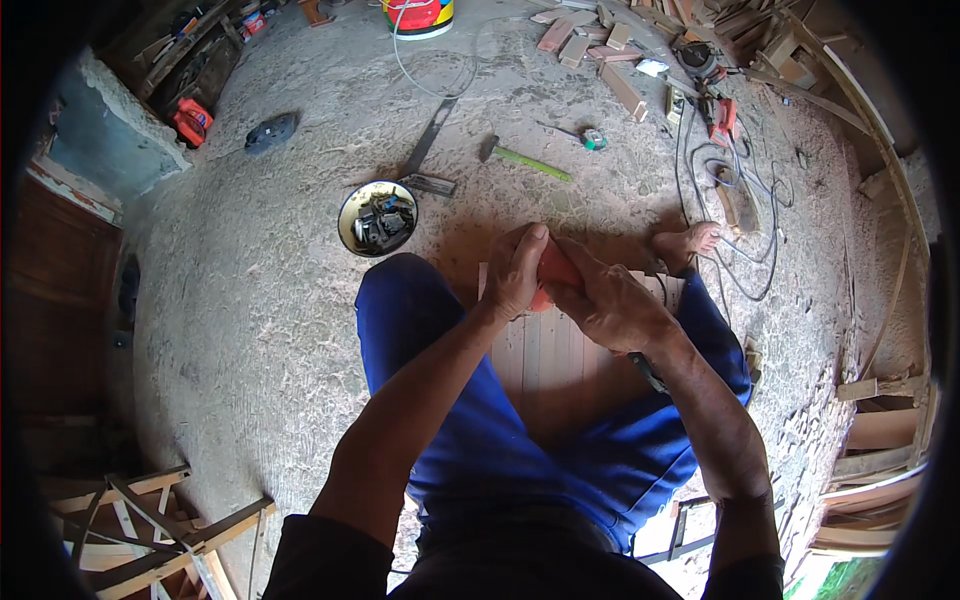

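In the head view, I watch a person in blue trousers [480, 430] sitting low to the floor [270, 260], bent over a row of pale wooden slats [530, 365] lying side by side between the legs. Over the far part of the slats is a red tool [558, 266], largely covered by the fingers, so I can't make out its exact kind. Left hand [516, 272] and right hand [622, 306] are both closed around it, one on each side. My guess is that the wood's surface is being worked; whether the tool touches it, I can't tell. The next move seems to call for an even grip from both sides and slats that don't shift.

Beyond the left knee, a cream bowl [349, 212] with a dark rim holds a jumble of dark and grey pieces [385, 222], too small to identify. Farther off stands a red, yellow and black bucket [424, 20], cut off by the top edge, its inside out of view. A red jug [191, 122] is near the wall on the left; its contents don't show.
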### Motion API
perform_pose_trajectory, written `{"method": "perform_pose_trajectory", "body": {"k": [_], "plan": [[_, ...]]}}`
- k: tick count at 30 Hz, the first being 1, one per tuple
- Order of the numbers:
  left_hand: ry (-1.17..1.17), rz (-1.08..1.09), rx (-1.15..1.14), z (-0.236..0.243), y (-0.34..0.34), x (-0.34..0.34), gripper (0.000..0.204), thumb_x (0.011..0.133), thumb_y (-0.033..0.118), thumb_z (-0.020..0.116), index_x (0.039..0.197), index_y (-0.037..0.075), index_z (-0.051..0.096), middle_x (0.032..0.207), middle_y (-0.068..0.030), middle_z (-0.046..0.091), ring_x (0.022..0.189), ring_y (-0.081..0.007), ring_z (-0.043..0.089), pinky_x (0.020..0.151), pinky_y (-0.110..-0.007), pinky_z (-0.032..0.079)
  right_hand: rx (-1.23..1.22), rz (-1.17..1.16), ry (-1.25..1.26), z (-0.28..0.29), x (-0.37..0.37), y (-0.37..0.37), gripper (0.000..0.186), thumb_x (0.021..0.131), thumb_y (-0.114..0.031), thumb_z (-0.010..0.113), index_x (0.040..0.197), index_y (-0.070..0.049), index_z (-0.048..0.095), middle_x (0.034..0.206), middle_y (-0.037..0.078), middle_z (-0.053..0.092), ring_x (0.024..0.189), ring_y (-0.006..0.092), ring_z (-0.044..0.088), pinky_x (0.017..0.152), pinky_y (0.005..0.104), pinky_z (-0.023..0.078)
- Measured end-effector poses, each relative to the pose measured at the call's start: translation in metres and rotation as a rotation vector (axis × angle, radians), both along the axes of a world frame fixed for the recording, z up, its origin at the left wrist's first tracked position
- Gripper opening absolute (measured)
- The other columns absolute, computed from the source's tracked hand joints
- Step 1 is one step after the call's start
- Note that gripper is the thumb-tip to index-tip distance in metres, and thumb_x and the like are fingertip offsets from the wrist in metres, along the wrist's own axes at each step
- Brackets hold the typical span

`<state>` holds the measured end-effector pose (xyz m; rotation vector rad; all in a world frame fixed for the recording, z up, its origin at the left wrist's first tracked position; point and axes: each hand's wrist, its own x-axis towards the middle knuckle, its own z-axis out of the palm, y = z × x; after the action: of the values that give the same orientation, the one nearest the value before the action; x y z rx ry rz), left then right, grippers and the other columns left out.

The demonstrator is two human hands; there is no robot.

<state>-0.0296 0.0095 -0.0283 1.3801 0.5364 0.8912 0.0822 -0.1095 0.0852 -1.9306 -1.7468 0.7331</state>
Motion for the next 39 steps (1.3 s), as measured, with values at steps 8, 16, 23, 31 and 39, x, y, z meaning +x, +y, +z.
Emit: {"method": "perform_pose_trajectory", "body": {"k": [8, 16, 23, 31, 39], "plan": [[-0.012, -0.001, 0.098, -0.002, 0.002, -0.003, 0.044, 0.103, 0.035, 0.047, 0.076, 0.002, 0.057, 0.065, -0.0024, 0.051, 0.066, -0.0112, 0.045, 0.061, -0.033, 0.041, -0.114, -0.010, 0.051, 0.008, -0.002, 0.002, 0.061, 0.097, -0.025, 0.059, 0.149, -0.007, 0.032, 0.107, 0.027, 0.070, 0.102, 0.0459, 0.067, 0.092, 0.0510, 0.052], [0.017, -0.010, 0.040, 0.007, -0.004, -0.004, 0.044, 0.102, 0.037, 0.046, 0.078, 0.002, 0.059, 0.067, -0.0015, 0.053, 0.067, -0.0110, 0.047, 0.062, -0.033, 0.041, -0.065, -0.011, 0.060, -0.004, 0.000, -0.001, 0.061, 0.097, -0.025, 0.059, 0.149, -0.007, 0.032, 0.107, 0.027, 0.070, 0.100, 0.0464, 0.067, 0.092, 0.0521, 0.052], [0.022, 0.000, 0.045, -0.003, -0.003, -0.002, 0.045, 0.102, 0.040, 0.047, 0.076, 0.004, 0.057, 0.065, 0.0004, 0.049, 0.066, -0.0104, 0.045, 0.061, -0.033, 0.040, -0.143, -0.035, 0.075, 0.000, -0.001, -0.001, 0.060, 0.097, -0.024, 0.058, 0.149, -0.007, 0.033, 0.104, 0.027, 0.070, 0.097, 0.0461, 0.068, 0.090, 0.0521, 0.053], [0.046, 0.002, 0.013, -0.008, -0.003, -0.002, 0.047, 0.102, 0.041, 0.047, 0.077, 0.003, 0.057, 0.067, -0.0015, 0.050, 0.067, -0.0120, 0.046, 0.063, -0.034, 0.041, -0.138, -0.028, 0.082, 0.004, -0.004, -0.004, 0.060, 0.098, -0.025, 0.057, 0.150, -0.008, 0.031, 0.090, 0.024, 0.071, 0.052, 0.0344, 0.066, 0.065, 0.0469, 0.057], [0.021, 0.052, -0.043, -0.011, -0.005, 0.003, 0.043, 0.103, 0.035, 0.046, 0.076, 0.004, 0.057, 0.067, -0.0017, 0.053, 0.067, -0.0119, 0.047, 0.063, -0.033, 0.041, -0.268, -0.033, 0.124, 0.018, -0.003, 0.001, 0.063, 0.100, -0.032, 0.056, 0.153, -0.012, 0.029, 0.076, 0.016, 0.071, 0.042, 0.0255, 0.062, 0.050, 0.0414, 0.056]]}}
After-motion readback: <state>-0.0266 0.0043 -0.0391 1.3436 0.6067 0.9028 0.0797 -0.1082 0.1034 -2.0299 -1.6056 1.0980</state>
